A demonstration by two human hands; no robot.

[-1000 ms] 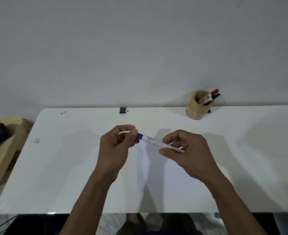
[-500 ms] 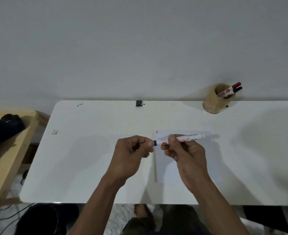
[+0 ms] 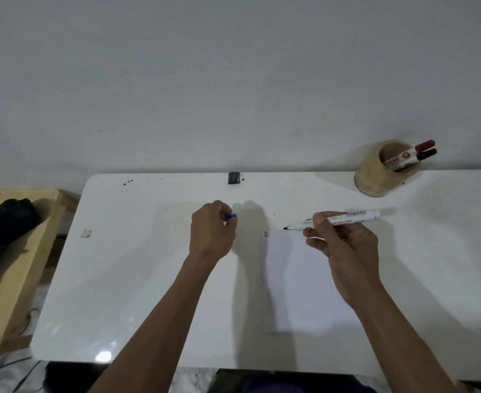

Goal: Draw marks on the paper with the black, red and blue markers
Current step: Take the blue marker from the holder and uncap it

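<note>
- Head view shows the blue marker [image 3: 335, 219] now uncapped: 0.5 s ago the 2 hands were together at its capped end, and now they are well apart, with the dark nib bare and pointing left
- Left hand [image 3: 212, 232] is clenched on the blue cap [image 3: 231, 216], only the end of which peeks out past the fingers [image 3: 228, 222]
- Right hand [image 3: 344, 245] is grasping the marker barrel near its nib end, the barrel lying nearly level above the table [image 3: 148, 265]
- Nib sits just over the top edge of the paper [image 3: 304, 279], near its top left corner; whether it touches the sheet cannot be told
- 2 short marks [image 3: 266, 234] at that corner look reddish; their colours are too small to settle
- Red marker [image 3: 412, 154] and black marker [image 3: 425, 155] stand capped in the holder [image 3: 375, 180] at the far right of the table, so by the look of it the blue marks are the step in hand
- Paper is white on a white table and partly under the right forearm and shadow, so its right and lower edges are hard to trace
- Small dark object [image 3: 233, 177] at the table's far edge cannot be identified
</note>
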